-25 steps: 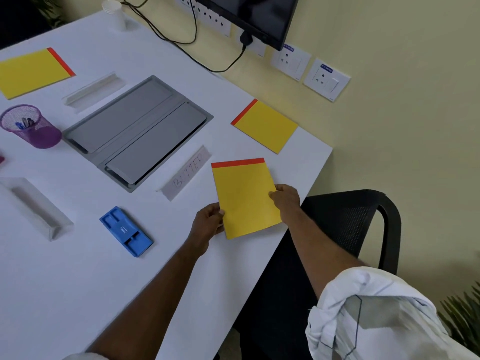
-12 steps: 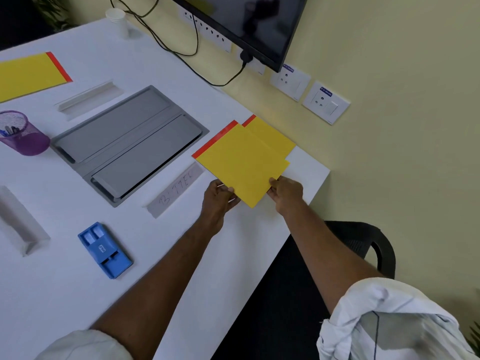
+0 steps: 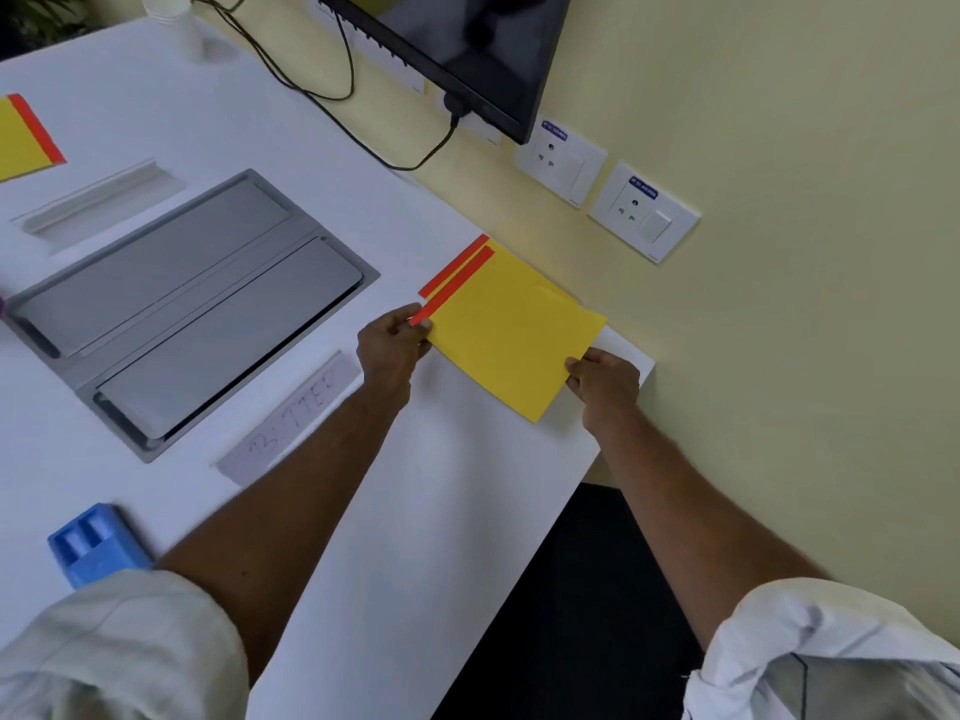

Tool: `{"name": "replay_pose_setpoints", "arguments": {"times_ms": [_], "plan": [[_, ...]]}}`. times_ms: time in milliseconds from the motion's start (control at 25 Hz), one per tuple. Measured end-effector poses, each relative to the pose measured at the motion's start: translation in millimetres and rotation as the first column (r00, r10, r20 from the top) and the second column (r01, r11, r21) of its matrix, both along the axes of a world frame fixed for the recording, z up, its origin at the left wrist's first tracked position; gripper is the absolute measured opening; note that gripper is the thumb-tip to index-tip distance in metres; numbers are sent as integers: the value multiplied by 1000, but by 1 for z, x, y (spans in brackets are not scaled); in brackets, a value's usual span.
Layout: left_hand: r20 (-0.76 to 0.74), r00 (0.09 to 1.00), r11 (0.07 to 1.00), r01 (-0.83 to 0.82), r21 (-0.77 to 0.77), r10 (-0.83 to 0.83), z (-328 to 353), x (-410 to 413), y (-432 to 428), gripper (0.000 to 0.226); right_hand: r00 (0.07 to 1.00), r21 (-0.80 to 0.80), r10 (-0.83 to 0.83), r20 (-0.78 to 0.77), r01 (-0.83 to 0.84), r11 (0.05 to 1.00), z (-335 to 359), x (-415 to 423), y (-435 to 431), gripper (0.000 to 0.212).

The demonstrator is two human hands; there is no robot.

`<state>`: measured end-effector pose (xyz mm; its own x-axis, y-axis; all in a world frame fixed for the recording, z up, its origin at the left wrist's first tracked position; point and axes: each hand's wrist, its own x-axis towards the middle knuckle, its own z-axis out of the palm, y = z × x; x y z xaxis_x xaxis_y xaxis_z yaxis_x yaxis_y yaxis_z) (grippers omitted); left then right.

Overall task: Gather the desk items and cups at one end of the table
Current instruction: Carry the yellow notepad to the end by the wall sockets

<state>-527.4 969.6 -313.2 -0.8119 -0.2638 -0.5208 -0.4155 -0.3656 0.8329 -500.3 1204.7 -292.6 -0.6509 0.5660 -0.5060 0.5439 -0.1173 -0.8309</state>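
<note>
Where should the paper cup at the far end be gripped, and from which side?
Grip the paper cup round its side wall at mid-height. It stands upright with its mouth up, so the wall is free. Probably come from the near left, since black cables lie close on its right.

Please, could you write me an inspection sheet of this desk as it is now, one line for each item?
Surface: white table, with a grey hatch set in it.
Job's things: top yellow pad over a second yellow pad at the corner; third pad, paper cup and blue box lie apart.
Clutter: label strip, clear holder.
Hands: left hand and right hand pinch opposite corners of the top yellow pad.
Cables: black cable loops along the wall, under the monitor.
Surroundings: wall sockets, black chair.
</note>
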Motion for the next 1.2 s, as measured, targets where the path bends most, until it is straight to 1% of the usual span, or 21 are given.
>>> {"name": "replay_pose_setpoints", "arguments": {"times_ms": [80,200,280,360,400,440,480,520,560,600,640,680,720,840,880,920,1000,1080,1160,1200], "plan": [[12,1000,1000,12,-5,-12,-10,-21,11,38,1000,88,7,19,-8,996,-14,-20,14,32],[-16,997,997,79,10,-79,-14,-39,14,40,999,153,31,19,-34,988,-19,-38,20,31],[-39,993,994,107,-26,-108,-19,-57,17,40,999,204,41,25,-45,978,-28,-56,27,29],[-62,988,985,135,-111,-143,-19,-69,15,39,994,232,98,48,-107,967,-27,-66,25,27],[-61,977,956,184,-229,-202,-24,-80,16,41,987,258,140,78,-156,954,-30,-74,27,30],[-39,952,873,263,-410,-304,-29,-88,14,46,974,299,192,116,-219,929,-33,-81,25,39],[26,911,740,351,-573,-412,-38,-93,15,57,955,349,247,164,-291,891,-39,-83,23,50],[97,856,586,426,-690,-508,-40,-95,16,65,935,403,298,191,-352,845,-40,-82,21,62],[150,806,458,466,-757,-572,-46,-95,16,68,911,440,355,211,-412,798,-45,-79,16,69],[167,772,385,477,-790,-613,-54,-96,14,65,891,455,400,215,-454,766,-54,-77,9,72],[160,750,342,467,-816,-641,-59,-96,14,62,874,466,436,215,-484,741,-59,-74,5,72],[141,747,330,445,-832,-650,-67,-95,13,57,852,475,476,217,-519,711,-67,-71,-1,71],[119,758,339,419,-842,-641,-68,-93,12,52,832,499,505,228,-545,673,-70,-67,-6,69],[92,832,434,376,-819,-547,-68,-99,9,37,782,558,555,285,-606,567,-78,-64,-15,62],[95,849,460,372,-806,-519,-67,-101,11,39,754,570,580,308,-634,522,-79,-64,-14,60],[103,844,456,382,-804,-527,-67,-101,8,42,744,574,589,316,-644,505,-82,-62,-17,59],[113,826,416,390,-822,-552,-68,-102,8,42,722,591,604,337,-662,461,-81,-62,-15,57],[159,770,338,443,-830,-617,-67,-100,8,41,705,587,612,359,-680,439,-78,-61,-16,57],[214,711,282,511,-812,-670,-64,-98,10,55,692,582,622,365,-691,427,-75,-62,-15,57],[231,695,260,525,-810,-681,-62,-91,8,62,683,590,634,362,-695,411,-73,-60,-17,57]]}}
